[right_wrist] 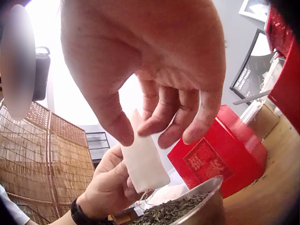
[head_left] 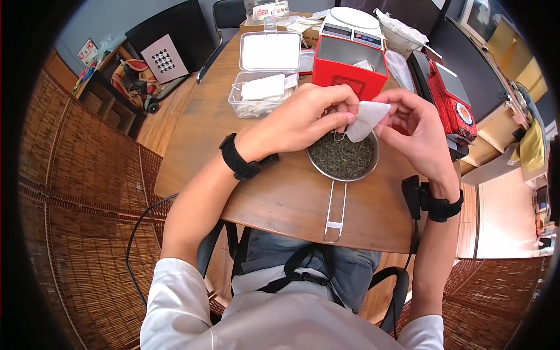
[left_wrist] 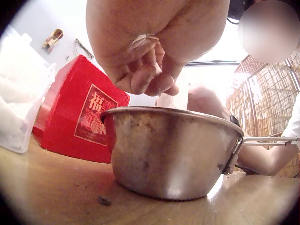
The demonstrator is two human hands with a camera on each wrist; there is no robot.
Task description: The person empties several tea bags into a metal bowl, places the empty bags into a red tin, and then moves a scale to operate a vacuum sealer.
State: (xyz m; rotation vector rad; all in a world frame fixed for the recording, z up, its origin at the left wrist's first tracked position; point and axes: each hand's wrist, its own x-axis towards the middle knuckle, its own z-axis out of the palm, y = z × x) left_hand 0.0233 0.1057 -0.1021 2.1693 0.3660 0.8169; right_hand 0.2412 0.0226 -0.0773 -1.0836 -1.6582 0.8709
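Over a metal cup (head_left: 371, 165) of dried dark-green leaves (head_left: 343, 156), a small white bag (head_left: 367, 118) hangs between both hands. My left hand (head_left: 306, 116) pinches its left edge, a thin loop of string below the fingers. The thumb and index finger of my right hand (head_left: 415, 131) hold its opposite edge; the other fingers curve loosely. In the left wrist view, the left hand (left_wrist: 154, 47) is above the cup (left_wrist: 173, 152) and hides most of the bag. The right wrist view shows the bag (right_wrist: 146, 164) below the right hand (right_wrist: 145, 61).
A red box (head_left: 350, 67) stands right behind the cup, with a kitchen scale (head_left: 353, 26) beyond. To the left, an open clear container (head_left: 248, 108) holds white bags. The cup's wire handle (head_left: 335, 224) points toward the table's front edge. Red items (head_left: 452, 102) lie right.
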